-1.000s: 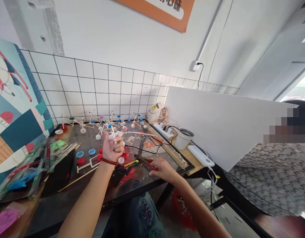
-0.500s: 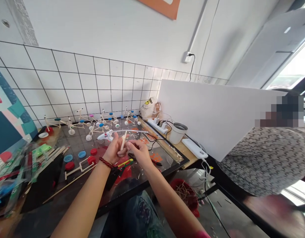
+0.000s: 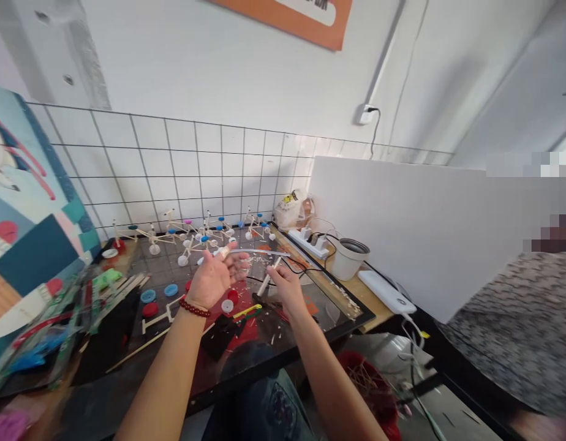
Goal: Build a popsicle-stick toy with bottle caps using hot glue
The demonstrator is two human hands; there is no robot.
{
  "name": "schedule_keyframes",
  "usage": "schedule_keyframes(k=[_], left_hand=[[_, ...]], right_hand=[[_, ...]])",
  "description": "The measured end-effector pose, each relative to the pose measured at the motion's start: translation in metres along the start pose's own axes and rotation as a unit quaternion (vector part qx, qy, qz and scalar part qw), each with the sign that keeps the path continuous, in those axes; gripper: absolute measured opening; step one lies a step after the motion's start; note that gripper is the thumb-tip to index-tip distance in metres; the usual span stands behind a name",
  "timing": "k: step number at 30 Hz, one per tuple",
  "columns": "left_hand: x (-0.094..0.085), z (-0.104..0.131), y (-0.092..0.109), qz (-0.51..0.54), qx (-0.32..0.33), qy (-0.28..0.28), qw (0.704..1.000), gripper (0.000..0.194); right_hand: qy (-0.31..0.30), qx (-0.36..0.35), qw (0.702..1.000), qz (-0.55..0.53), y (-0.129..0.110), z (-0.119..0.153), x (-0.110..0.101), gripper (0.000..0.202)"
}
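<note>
My left hand (image 3: 217,278) is turned palm up above the tabletop, its fingers spread and holding nothing. Pinched in my right hand (image 3: 285,286) is a short pale wooden stick (image 3: 267,280), tilted up to the right. Behind my left hand runs a long clear glue stick (image 3: 264,252); the glue gun seen there is mostly covered by the hand. Below the hands lie a yellow-green utility knife (image 3: 247,313), a dark hand tool, a white cap (image 3: 226,305) and a red cap (image 3: 233,296). Left of my wrist is a small stick frame (image 3: 160,319).
Several stick models with bottle-cap wheels (image 3: 204,239) line the back. A power strip (image 3: 309,244), grey-white pot (image 3: 350,258) and white power bank (image 3: 386,292) stand right. Packaged sticks (image 3: 87,300) lie left. A red bin (image 3: 370,392) is below; another person sits at far right.
My hands have moved apart: the left has opened palm up, while the right has drawn rightward with a stick. The view has shifted, and the white and red caps now show between them.
</note>
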State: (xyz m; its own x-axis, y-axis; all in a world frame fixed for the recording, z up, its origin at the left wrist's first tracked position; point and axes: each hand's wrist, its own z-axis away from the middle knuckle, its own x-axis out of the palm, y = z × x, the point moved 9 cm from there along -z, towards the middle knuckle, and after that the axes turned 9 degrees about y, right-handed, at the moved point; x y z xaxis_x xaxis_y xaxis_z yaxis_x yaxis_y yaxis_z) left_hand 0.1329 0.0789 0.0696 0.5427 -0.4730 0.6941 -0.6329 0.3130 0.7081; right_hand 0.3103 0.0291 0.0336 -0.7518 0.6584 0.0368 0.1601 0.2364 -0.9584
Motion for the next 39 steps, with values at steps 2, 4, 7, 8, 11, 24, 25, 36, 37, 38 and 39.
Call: schedule_keyframes(k=[2,4,7,8,11,24,25,36,37,38,39], left_hand=[[0.007,0.011,-0.001,0.035,-0.049,-0.074,0.995,0.100],[0.003,0.016,-0.003,0.061,-0.051,-0.088,0.993,0.106],[-0.005,0.016,-0.015,0.065,-0.057,-0.078,0.993,0.116],[-0.005,0.016,-0.019,0.064,-0.061,-0.079,0.993,0.119],[-0.003,0.015,-0.024,0.076,-0.071,-0.086,0.991,0.118],[-0.019,0.018,-0.006,0.268,-0.003,-0.021,0.963,0.069],[-0.020,0.018,-0.004,0.283,0.008,-0.019,0.959,0.065],[-0.036,0.021,0.006,0.303,0.062,0.029,0.950,0.045],[-0.036,0.021,0.006,0.310,0.061,0.025,0.949,0.043],[-0.035,0.022,0.005,0.312,0.056,0.022,0.948,0.043],[-0.034,0.022,0.003,0.310,0.049,0.021,0.949,0.043]], right_hand=[[-0.020,-0.031,0.994,0.105,0.008,-0.004,-0.006,0.045],[-0.037,-0.060,0.973,0.221,0.015,-0.003,-0.009,0.044],[-0.050,-0.087,0.929,0.356,0.019,0.004,-0.011,0.040],[-0.060,-0.088,0.915,0.390,0.019,0.008,-0.010,0.038],[-0.090,-0.081,0.880,0.459,0.020,0.019,-0.004,0.032],[-0.083,-0.167,0.828,0.528,-0.010,0.045,0.019,0.036],[-0.082,-0.196,0.833,0.511,-0.020,0.050,0.026,0.042],[-0.105,-0.298,0.836,0.449,-0.054,0.064,0.094,0.071],[-0.102,-0.300,0.835,0.450,-0.051,0.064,0.095,0.071],[-0.099,-0.302,0.834,0.451,-0.048,0.065,0.094,0.071],[-0.097,-0.306,0.833,0.452,-0.045,0.065,0.094,0.072]])
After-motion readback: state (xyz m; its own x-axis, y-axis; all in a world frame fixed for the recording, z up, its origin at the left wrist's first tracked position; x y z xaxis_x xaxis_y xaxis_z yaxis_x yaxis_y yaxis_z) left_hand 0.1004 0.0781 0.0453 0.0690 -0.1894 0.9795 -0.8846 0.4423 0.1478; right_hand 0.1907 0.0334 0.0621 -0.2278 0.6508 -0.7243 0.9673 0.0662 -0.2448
